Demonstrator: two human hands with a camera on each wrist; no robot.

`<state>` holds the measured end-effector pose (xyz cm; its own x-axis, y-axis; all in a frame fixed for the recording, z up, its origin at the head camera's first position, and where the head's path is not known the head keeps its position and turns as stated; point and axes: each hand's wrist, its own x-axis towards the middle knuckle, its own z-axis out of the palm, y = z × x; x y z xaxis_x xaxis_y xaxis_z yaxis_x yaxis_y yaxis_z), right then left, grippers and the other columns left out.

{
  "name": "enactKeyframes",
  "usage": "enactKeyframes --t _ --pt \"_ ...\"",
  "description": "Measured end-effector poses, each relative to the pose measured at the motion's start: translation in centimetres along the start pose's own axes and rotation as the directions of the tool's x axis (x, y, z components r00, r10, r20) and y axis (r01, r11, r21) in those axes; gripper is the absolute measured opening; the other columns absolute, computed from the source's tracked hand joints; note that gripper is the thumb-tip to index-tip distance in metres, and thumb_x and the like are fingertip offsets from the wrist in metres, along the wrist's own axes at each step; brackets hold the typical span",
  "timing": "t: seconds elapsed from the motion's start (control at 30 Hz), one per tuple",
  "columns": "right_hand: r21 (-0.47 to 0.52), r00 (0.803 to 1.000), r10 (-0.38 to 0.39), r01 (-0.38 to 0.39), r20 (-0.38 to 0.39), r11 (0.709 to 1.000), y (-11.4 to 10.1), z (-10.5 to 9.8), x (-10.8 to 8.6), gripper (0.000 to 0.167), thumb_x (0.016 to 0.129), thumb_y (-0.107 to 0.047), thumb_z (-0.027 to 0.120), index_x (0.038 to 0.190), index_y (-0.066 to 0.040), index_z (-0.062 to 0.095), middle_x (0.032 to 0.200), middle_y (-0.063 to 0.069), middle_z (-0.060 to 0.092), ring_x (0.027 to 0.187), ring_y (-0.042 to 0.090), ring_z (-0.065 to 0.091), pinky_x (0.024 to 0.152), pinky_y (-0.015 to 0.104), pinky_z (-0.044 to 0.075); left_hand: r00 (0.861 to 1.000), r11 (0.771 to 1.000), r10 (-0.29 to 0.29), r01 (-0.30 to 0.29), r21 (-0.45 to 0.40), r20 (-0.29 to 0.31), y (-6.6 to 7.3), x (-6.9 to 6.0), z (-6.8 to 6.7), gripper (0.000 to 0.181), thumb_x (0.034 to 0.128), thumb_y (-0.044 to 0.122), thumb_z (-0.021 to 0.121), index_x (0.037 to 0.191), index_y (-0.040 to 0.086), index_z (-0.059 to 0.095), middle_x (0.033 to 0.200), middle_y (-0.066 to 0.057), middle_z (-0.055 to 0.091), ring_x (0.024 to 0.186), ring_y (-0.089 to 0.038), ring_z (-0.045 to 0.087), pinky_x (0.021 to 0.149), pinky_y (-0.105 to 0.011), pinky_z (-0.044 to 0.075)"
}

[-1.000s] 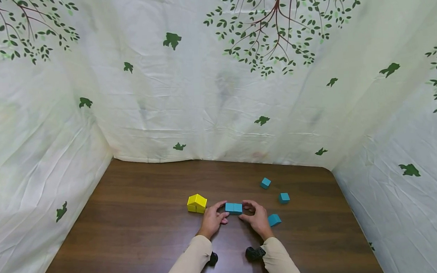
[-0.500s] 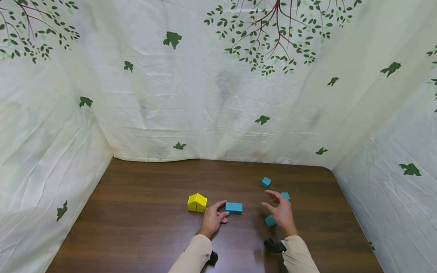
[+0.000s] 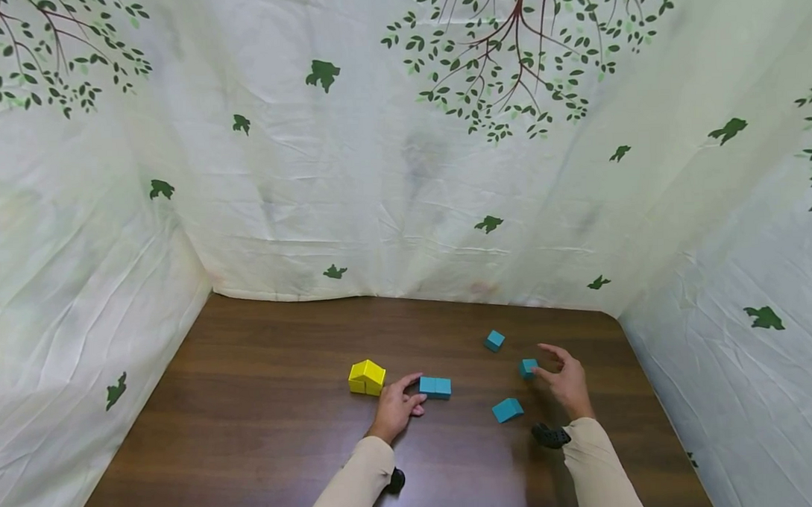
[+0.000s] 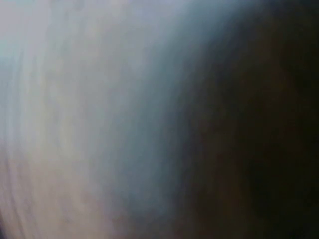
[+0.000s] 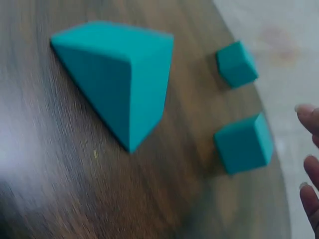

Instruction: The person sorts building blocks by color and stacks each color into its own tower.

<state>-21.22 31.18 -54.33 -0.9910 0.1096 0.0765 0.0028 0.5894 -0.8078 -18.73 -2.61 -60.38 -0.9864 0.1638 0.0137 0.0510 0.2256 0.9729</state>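
Observation:
Two blue blocks [image 3: 434, 387] lie end to end, and the left hand [image 3: 394, 409] rests at their left end, thumb and index finger at its corners; whether they press is unclear. The right hand [image 3: 566, 386] is beside a blue cube [image 3: 528, 368], fingers spread, thumb by the cube's right side. In the right wrist view its fingers [image 5: 311, 172] stand apart from this cube [image 5: 244, 144]. A second blue cube [image 3: 494, 341] lies farther back, and a blue wedge-shaped block [image 3: 508, 409] nearer the front. The left wrist view is a blur.
Yellow blocks [image 3: 366, 377], stacked with a peaked top, stand just left of the left hand. The brown wooden table [image 3: 285, 437] is bounded by hanging white cloth [image 3: 390, 179] printed with leaves, at the back and both sides.
From the paired blocks the right hand has moved right, past the wedge block, to the right-hand cube. The left hand has stayed in place.

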Motion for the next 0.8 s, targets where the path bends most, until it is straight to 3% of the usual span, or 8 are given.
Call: enactKeyframes --t 0.13,0.43,0.53,0.8 --pt "-0.026 0.999 0.016 -0.015 0.052 1.000 0.9 -0.5 0.7 0.053 0.087 -0.005 0.070 0.136 -0.002 0.050 0.139 0.026 0.045 0.126 0.042 0.041 0.097 0.056 0.038 1.000 1.000 -0.011 0.011 -0.003 -0.003 0.1 0.1 -0.1 0.043 0.0873 -0.001 0.066 0.129 -0.003 0.057 0.096 -0.021 0.068 0.058 -0.018 0.068 0.058 -0.024 0.054" --pt "-0.041 0.989 0.062 -0.057 0.137 0.998 1.9 0.1 1.4 0.058 0.086 -0.001 0.069 0.139 0.001 0.046 0.145 0.030 0.036 0.133 0.048 0.032 0.104 0.061 0.030 0.999 0.999 -0.034 0.034 -0.001 -0.002 0.0 0.1 -0.1 0.043 0.0879 0.000 0.066 0.130 -0.001 0.057 0.096 -0.019 0.068 0.058 -0.015 0.067 0.058 -0.023 0.054" --pt "-0.028 0.983 0.090 -0.087 0.162 0.996 2.3 0.3 1.2 0.057 0.086 0.000 0.069 0.138 0.002 0.047 0.144 0.031 0.038 0.131 0.048 0.035 0.102 0.059 0.034 0.999 0.999 -0.038 0.038 -0.001 0.001 0.0 0.0 -0.1 0.043 0.0882 0.000 0.066 0.130 -0.001 0.056 0.097 -0.019 0.068 0.058 -0.015 0.067 0.059 -0.023 0.054" --pt "-0.008 0.990 0.083 -0.082 0.113 0.997 3.3 0.8 1.2 0.049 0.085 -0.001 0.070 0.132 0.002 0.054 0.130 0.030 0.053 0.119 0.044 0.050 0.095 0.054 0.043 0.999 0.999 -0.039 0.039 0.001 0.004 0.0 0.0 -0.1 0.043 0.0885 0.001 0.066 0.130 -0.001 0.057 0.087 -0.014 0.068 0.057 -0.014 0.066 0.059 -0.023 0.054"
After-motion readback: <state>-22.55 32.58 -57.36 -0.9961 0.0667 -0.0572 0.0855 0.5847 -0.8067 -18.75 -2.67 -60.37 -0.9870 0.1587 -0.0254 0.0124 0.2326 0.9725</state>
